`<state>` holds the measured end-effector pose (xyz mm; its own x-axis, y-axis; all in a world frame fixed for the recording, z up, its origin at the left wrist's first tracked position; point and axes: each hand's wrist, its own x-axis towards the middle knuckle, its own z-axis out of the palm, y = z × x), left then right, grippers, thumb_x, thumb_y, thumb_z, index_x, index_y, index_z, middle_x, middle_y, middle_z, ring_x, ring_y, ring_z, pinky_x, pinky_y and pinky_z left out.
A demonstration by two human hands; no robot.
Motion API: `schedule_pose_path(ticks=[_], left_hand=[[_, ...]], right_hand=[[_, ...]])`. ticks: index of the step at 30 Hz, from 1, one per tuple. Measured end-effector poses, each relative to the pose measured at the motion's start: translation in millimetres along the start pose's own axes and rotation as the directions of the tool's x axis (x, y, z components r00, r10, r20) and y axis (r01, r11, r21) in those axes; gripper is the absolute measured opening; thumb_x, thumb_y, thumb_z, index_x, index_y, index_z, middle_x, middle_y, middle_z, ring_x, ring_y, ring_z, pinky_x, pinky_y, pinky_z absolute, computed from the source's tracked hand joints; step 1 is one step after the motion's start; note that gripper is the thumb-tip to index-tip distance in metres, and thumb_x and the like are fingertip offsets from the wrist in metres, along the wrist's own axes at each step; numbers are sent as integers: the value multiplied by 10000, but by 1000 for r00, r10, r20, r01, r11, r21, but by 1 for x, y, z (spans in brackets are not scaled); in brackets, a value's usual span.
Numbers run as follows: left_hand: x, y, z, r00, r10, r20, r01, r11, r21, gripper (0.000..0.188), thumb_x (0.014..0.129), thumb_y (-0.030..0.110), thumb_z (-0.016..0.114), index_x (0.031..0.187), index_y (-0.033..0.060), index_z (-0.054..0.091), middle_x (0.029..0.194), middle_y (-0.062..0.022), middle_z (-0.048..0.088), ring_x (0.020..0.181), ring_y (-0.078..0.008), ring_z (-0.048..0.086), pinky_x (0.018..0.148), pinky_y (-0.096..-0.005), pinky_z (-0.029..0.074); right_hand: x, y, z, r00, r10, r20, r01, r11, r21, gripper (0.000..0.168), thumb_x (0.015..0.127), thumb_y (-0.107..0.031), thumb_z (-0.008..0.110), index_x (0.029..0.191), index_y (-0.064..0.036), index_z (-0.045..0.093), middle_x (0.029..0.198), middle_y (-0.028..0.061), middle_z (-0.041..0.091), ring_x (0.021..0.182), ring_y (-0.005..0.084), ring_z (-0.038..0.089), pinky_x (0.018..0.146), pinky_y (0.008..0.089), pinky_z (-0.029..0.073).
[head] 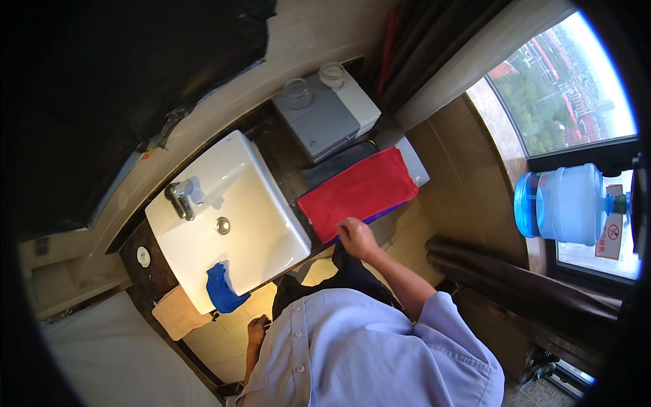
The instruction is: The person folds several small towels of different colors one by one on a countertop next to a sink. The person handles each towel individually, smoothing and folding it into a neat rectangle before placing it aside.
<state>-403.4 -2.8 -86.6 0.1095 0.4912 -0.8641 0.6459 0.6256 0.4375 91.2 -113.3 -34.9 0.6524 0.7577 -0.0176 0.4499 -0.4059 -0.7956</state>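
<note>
My right hand [357, 238] is at the front edge of a folded red cloth [361, 193], its fingers curled. Whether they pinch the cloth is not clear. Under the red cloth a strip of purple cloth [387, 212] shows. My left hand [258, 328] hangs low beside my body, dark and partly turned away, so its grip cannot be made out. To the left of the red cloth is a white washbasin [254, 219] with a chrome faucet [180, 199] and a drain [222, 225]. A blue cloth [222, 290] drapes over the basin's front rim.
Grey and white boxes [325, 119] carry a glass jar [298, 94] at the counter's back. A beige cloth [181, 312] hangs at the counter's left front. On the right, a large blue water bottle [569, 203] is before the window, near a dark curtain [508, 272].
</note>
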Motion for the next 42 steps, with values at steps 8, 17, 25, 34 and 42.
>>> schedule_pose_path(ticks=[8, 17, 25, 34, 42], left_hand=[[-47, 193, 164, 852, 462, 246, -504, 851, 148, 239, 987, 213, 673, 1043, -18, 690, 898, -36, 684, 829, -104, 621, 757, -264, 505], [-53, 322, 283, 695, 573, 434, -715, 485, 504, 284, 936, 227, 695, 1090, -7, 651, 1047, -184, 715, 977, -346, 696, 858, -402, 553], [-7, 326, 303, 542, 726, 423, -742, 177, 647, 295, 875, 224, 730, 1080, 22, 664, 1146, -171, 681, 1120, -374, 617, 974, -465, 503], [12, 338, 316, 472, 801, 368, -662, 46, 748, 567, 875, 118, 682, 1409, 17, 518, 1443, -192, 527, 1315, -375, 516, 1062, -491, 457], [43, 351, 327, 355, 837, 417, -545, -178, 820, 196, 890, 106, 571, 1050, 70, 678, 987, -86, 626, 1007, -275, 603, 836, -424, 482]], right_hand=[[39, 118, -107, 965, 144, -219, -212, 921, -327, 230, 878, -94, 673, 1088, -34, 602, 1067, 208, 610, 968, 427, 624, 806, 505, 538], [139, 127, -96, 1000, -11, -4, 7, 833, -552, 335, 867, -77, 608, 1200, -63, 643, 1212, 176, 614, 1098, 382, 591, 910, 482, 521], [153, 126, -94, 993, -59, 104, 116, 687, -717, 178, 892, -143, 576, 1034, -87, 669, 1104, 125, 632, 1081, 332, 586, 874, 470, 488], [91, 129, -126, 935, -252, 251, 355, 665, -657, 96, 882, -150, 553, 925, -107, 627, 973, 92, 642, 1076, 297, 587, 1096, 573, 372], [85, 136, -137, 967, -110, 228, 245, 639, -729, 213, 881, -157, 574, 1056, -94, 678, 1103, 121, 604, 1140, 325, 552, 1074, 540, 377]])
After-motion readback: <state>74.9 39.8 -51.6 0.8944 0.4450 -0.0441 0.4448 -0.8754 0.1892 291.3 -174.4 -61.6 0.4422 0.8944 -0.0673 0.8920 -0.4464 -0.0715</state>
